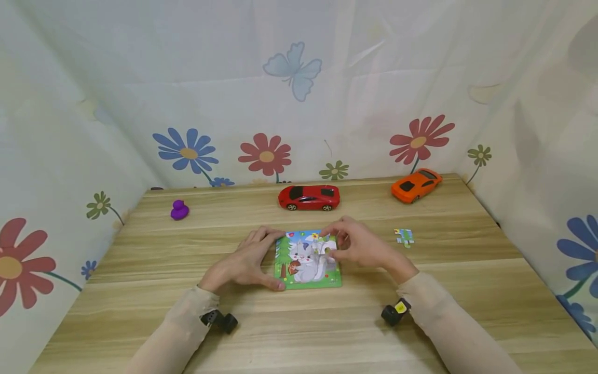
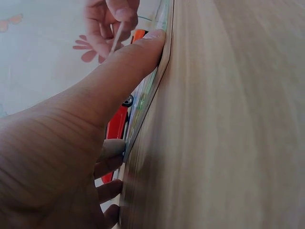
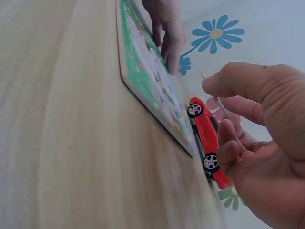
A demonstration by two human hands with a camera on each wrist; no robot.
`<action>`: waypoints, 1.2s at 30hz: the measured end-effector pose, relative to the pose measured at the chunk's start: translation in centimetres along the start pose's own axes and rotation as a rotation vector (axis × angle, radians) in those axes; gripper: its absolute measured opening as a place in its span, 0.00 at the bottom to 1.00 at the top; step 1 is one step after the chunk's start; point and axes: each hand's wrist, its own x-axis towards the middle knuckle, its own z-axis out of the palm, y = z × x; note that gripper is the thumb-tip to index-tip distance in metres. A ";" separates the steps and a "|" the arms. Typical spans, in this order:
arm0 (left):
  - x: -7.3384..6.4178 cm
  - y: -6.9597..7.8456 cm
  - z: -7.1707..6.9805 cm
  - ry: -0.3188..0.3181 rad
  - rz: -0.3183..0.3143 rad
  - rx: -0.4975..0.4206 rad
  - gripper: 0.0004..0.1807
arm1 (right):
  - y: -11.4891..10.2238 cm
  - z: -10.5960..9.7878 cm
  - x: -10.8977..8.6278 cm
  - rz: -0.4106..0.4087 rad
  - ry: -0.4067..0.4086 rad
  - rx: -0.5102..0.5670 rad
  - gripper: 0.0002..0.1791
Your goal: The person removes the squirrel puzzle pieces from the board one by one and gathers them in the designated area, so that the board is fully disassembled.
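Note:
In the head view a jigsaw puzzle board point(image 1: 306, 272) with a squirrel picture lies on the table between both hands. My left hand point(image 1: 249, 259) rests along its left side, thumb on the near left corner and fingertips at the far left corner. Over the board's right part, my right hand point(image 1: 362, 244) pinches a thin puzzle piece point(image 3: 221, 106) between thumb and fingers. That piece shows nearly edge-on in the right wrist view, raised above the board. To the right of this hand lies a loose group of joined puzzle pieces point(image 1: 405, 237), green and blue.
A red toy car point(image 1: 309, 198) stands behind the board, near the back of the wooden table point(image 1: 299, 332). An orange toy car point(image 1: 417, 185) is at the back right, a purple toy duck point(image 1: 179, 210) at the back left. A flowered curtain point(image 1: 224, 104) surrounds the table.

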 end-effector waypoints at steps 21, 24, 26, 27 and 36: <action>0.0 0.1 -0.2 -0.008 0.014 0.010 0.71 | -1.7 -5.0 -1.8 -0.067 0.149 -0.013 0.26; 0.0 0.0 0.0 -0.013 0.013 0.009 0.71 | -1.7 -6.0 -2.6 -0.058 0.167 -0.028 0.26; 0.0 0.0 0.1 -0.010 0.015 0.007 0.72 | -1.7 -6.7 -3.1 -0.057 0.181 -0.041 0.26; 0.0 0.0 0.1 -0.011 0.014 0.008 0.72 | -1.6 -7.1 -3.4 -0.056 0.187 -0.047 0.26; -0.1 -0.2 0.1 0.006 0.027 0.014 0.72 | -0.6 -10.2 -6.7 -0.015 0.210 -0.079 0.25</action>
